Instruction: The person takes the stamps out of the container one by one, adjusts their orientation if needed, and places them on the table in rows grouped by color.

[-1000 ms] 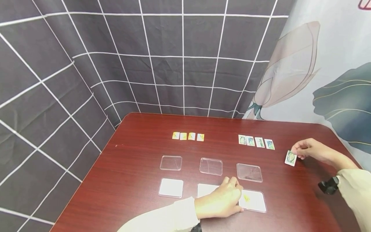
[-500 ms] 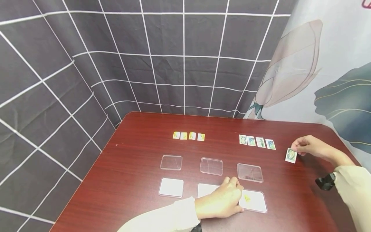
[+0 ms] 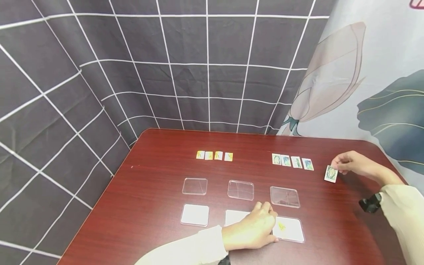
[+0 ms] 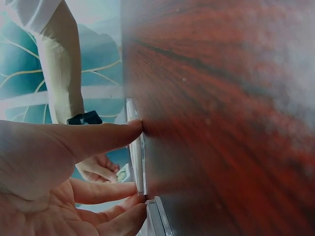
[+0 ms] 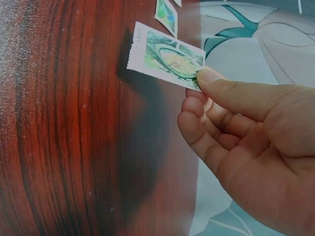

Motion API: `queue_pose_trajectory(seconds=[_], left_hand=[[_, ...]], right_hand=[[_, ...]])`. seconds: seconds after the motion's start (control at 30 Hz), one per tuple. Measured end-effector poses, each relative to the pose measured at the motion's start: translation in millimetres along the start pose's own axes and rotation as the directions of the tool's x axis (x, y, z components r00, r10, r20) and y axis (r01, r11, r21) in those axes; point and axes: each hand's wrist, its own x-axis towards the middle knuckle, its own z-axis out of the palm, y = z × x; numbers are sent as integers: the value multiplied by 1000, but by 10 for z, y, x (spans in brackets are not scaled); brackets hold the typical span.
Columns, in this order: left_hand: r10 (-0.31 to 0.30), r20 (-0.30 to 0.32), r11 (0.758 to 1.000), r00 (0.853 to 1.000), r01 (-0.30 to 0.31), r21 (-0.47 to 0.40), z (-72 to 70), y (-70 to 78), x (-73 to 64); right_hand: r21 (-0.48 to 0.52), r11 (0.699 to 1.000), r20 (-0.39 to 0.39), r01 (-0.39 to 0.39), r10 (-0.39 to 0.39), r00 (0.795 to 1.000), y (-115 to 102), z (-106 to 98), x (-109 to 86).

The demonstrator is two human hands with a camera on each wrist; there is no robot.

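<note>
My right hand [image 3: 351,162] pinches a green-patterned postage stamp [image 5: 170,58] by one edge between thumb and fingertips, above the table's right side. In the head view that stamp is just right of a row of several similar stamps [image 3: 296,162]. My left hand [image 3: 253,228] is at the front, its thumb and fingers gripping the left side of a clear plastic case [image 3: 293,231]. That case has a white backing with a small yellow stamp on it. Part of its left edge is hidden under the hand.
Several yellow stamps [image 3: 218,155] lie in a row at the back. Clear lids [image 3: 194,186] form a middle row. Another white-backed case [image 3: 194,215] sits at front left; a further one [image 3: 235,217] is partly behind the left hand. A tiled-pattern curtain [image 3: 185,81] borders the table.
My right hand has lifted slightly away toward the back and left with the stamp, which has turned a little. The left hand stays where it was on the case.
</note>
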Motion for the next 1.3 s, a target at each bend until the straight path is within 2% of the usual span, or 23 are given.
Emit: queue_pose_trajectory(seconds=[0.33,0.63,0.87,1.13,1.3], left_hand=[[-5,-2,1000,1000,5,7,14,8,-11],[1,-14,1000,1000,0,25,18,12,-5],[-16,0,1000,1000,16,5,14,4,6],[13,12,1000,1000,-13,20,8,-2,15],[5,21,1000,1000,-6,26,-5,-4,14]], right_hand=[[-6,1000,-8,1,-1,1000,17,-10,65],[-15,999,-18,-51,51,999,-23,-30,115],[-38,997,-3,-60,60,998,-75,-59,182],[-29,997,28,-76,76,997,-105,-51,266],[-30,995,30,-93,94,995,-91,-45,328]])
